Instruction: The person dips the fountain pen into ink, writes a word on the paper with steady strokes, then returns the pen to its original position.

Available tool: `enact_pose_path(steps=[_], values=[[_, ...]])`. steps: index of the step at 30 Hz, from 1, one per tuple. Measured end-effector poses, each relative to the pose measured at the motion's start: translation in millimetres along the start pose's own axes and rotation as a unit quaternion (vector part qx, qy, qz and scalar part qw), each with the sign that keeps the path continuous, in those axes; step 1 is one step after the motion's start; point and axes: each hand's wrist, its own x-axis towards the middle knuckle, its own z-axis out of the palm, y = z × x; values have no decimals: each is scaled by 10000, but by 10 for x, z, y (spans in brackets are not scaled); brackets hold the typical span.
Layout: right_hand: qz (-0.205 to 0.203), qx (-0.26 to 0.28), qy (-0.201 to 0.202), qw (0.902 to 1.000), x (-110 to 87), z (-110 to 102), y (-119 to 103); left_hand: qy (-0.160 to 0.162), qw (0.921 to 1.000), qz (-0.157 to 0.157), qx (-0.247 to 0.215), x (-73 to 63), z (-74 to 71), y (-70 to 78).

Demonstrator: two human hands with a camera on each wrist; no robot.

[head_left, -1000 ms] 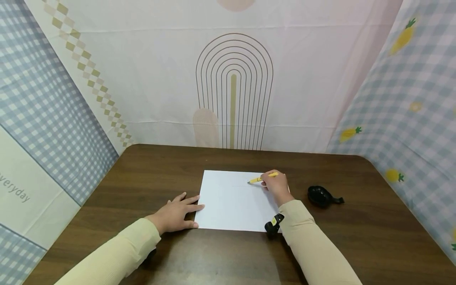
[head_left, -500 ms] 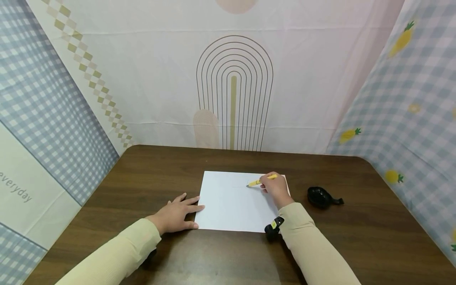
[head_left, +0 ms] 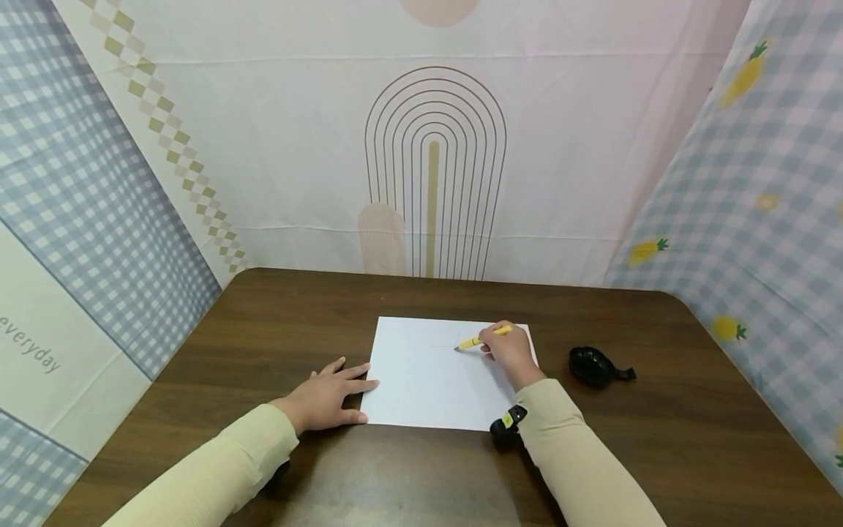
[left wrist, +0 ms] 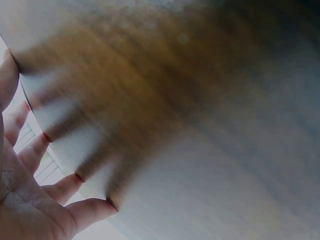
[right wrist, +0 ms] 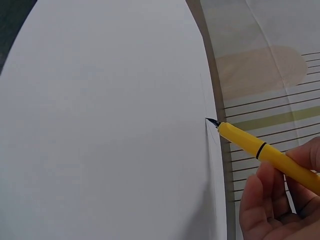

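A white sheet of paper (head_left: pixel 421 384) lies on the brown table, with a few thin lines near its far edge. My right hand (head_left: pixel 510 350) pinches a yellow fountain pen (head_left: pixel 484 338) over the upper right of the sheet. In the right wrist view the dark nib of the pen (right wrist: pixel 245 139) touches the paper (right wrist: pixel 110 125) beside a faint line. My left hand (head_left: pixel 326 397) rests with spread fingers at the sheet's left edge, its fingertips on or by the paper. The left wrist view shows that hand (left wrist: pixel 35 195) with its fingertips against the table surface.
To the right of the paper lies a small black dish with a short handle (head_left: pixel 593 366). A patterned cloth (head_left: pixel 296 146) hangs behind the table (head_left: pixel 421 476), and checked cloths hang at both sides. A black wrist camera (head_left: pixel 506 428) sits below my right sleeve.
My right hand has drawn the pen tip a short way down toward me, and a thin line shows above the tip. The left hand stays in place.
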Motion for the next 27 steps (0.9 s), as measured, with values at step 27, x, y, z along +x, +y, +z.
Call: enact_pose_path(steps=[27], values=[[-101, -40, -26, 9999, -106, 32, 35, -8, 10000, 28, -57, -17, -11, 21]])
